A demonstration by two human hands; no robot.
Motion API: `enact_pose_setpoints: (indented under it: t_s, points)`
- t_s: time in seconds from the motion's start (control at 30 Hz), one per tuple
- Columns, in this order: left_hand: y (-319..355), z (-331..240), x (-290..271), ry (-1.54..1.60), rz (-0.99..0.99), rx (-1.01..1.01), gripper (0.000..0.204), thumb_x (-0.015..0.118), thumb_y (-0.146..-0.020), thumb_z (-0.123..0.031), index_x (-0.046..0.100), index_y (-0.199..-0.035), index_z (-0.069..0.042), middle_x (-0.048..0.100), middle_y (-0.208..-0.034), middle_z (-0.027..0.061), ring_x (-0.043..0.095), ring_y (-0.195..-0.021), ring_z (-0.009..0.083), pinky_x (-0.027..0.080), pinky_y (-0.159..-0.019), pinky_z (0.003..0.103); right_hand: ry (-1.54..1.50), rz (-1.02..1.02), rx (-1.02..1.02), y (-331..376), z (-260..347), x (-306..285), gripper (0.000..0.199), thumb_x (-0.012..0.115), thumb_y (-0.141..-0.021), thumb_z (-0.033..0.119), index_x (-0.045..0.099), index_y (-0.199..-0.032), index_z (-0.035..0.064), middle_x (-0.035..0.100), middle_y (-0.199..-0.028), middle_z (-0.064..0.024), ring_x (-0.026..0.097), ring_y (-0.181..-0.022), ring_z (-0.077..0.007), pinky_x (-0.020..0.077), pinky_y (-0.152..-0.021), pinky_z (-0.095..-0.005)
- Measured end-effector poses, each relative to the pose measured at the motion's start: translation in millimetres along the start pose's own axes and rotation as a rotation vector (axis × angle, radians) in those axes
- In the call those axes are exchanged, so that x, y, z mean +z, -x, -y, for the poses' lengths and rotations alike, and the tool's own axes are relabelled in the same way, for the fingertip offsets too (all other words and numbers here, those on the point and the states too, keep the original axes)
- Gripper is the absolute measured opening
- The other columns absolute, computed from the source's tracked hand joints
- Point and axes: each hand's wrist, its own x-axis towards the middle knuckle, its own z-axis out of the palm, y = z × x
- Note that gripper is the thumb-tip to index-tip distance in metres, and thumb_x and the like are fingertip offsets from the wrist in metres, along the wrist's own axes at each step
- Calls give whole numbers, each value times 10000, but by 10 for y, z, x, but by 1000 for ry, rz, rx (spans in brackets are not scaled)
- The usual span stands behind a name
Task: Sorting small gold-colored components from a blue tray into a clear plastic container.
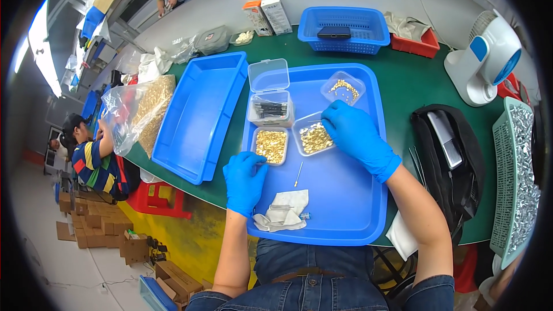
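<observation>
My right hand (352,129), in a blue glove, reaches over a clear plastic tub (299,143) of small gold metal parts (315,138). Its fingertips are pinched together; what they hold is hidden. My left hand (244,179), also gloved, rests by the near left corner of another tub (271,162) filled with gold parts (270,144). Its fingers are loosely bent, thumb and index apart, with nothing seen between them. Between the hands, a thin metal pin with a gold end (298,174) lies on the blue tray (345,219). Below it sits a whitish cloth (294,200) with thin rods on it.
An open-lidded clear box (271,109) holds dark thin pieces. Farther back, a small tub (343,88) contains a few gold parts. A blue bin (193,115) stands left, a blue basket (344,30) behind, a black bag (452,161) and white fan (484,60) right.
</observation>
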Motion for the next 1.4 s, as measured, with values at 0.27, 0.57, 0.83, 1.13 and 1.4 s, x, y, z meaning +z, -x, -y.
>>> enact_pose_setpoints:
  t_s: [0.27,0.57,0.83,1.13,1.4]
  points:
    - [-66,-394,13,151,-11,199,283,679,-715,-80,638,-994,-69,600,-934,113,567,-893,287,442,-790,370,166,-85,-41,-51,-270,-171,127,564,-824,153,639,-853,53,612,-918,-117,612,-768,-294,499,-682,-370]
    - [-117,-594,270,2,179,278,218,631,-773,-112,637,-988,-80,612,-959,92,580,-861,277,419,-785,389,173,108,-1,-84,-378,-120,118,577,-802,131,649,-834,44,633,-948,-109,615,-807,-282,501,-726,-371]
    - [-107,-461,251,360,124,107,251,601,-833,-145,602,-1072,-70,613,-1021,90,599,-882,236,460,-763,350,195,-19,-289,34,84,-586,123,593,-789,114,654,-869,42,634,-973,-103,608,-869,-277,495,-767,-363]
    - [-215,-379,-20,1684,161,-443,446,553,-896,-164,407,-1288,-10,565,-1136,124,584,-990,196,505,-824,343,-38,130,-483,246,540,-485,201,591,-777,87,639,-971,66,626,-1035,-112,612,-907,-286,513,-745,-340]
    - [-181,-429,12,1343,80,-456,513,561,-887,-123,347,-1343,-22,536,-1194,133,574,-1009,187,493,-843,311,-49,224,-470,206,485,-417,179,598,-770,87,643,-941,58,623,-1059,-103,630,-847,-269,514,-736,-329]
